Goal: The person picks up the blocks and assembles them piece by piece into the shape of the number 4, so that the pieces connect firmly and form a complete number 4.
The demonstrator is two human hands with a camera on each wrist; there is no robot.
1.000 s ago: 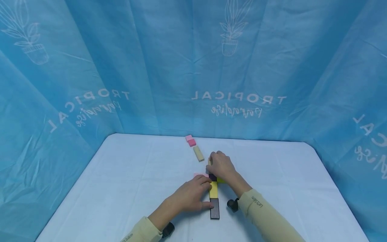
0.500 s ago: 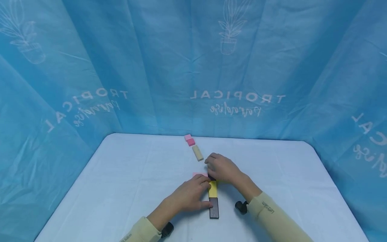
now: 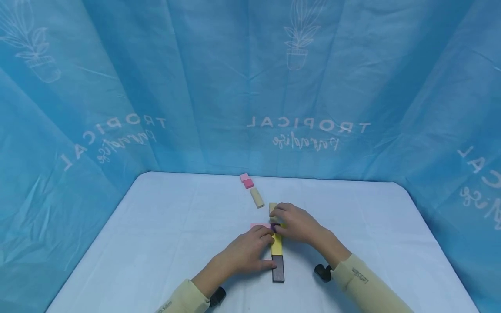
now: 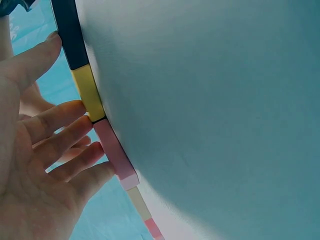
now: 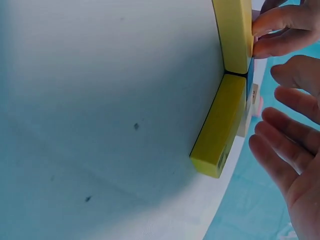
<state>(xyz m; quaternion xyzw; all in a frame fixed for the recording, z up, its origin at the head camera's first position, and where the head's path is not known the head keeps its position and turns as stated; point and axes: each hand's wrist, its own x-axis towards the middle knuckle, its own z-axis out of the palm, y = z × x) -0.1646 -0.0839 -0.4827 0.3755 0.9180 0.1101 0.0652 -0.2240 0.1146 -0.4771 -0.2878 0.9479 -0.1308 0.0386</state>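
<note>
Small blocks lie in a cross on the white table. A dark grey block (image 3: 278, 271) and a yellow block (image 3: 276, 245) run up to a dark block (image 3: 275, 226) in the middle. Off its sides go a pink block (image 3: 260, 225) and another yellow block (image 5: 217, 125); a beige block (image 3: 272, 207) tops it. My left hand (image 3: 248, 251) rests along the near line, fingertips touching the blocks, thumb at the dark grey one. My right hand (image 3: 298, 222) hovers by the centre, fingers relaxed. From the right wrist view those fingers (image 5: 285, 142) look apart from the blocks.
Further back on the table (image 3: 188, 208) lie a loose beige block (image 3: 257, 198), a red-pink block (image 3: 248, 183) and a light pink block (image 3: 244, 177). A blue printed curtain (image 3: 219, 87) hangs behind the table's far edge.
My right hand has drawn back from the beige block toward the right and nearer, leaving that block's far end showing. The left hand stays in place.
</note>
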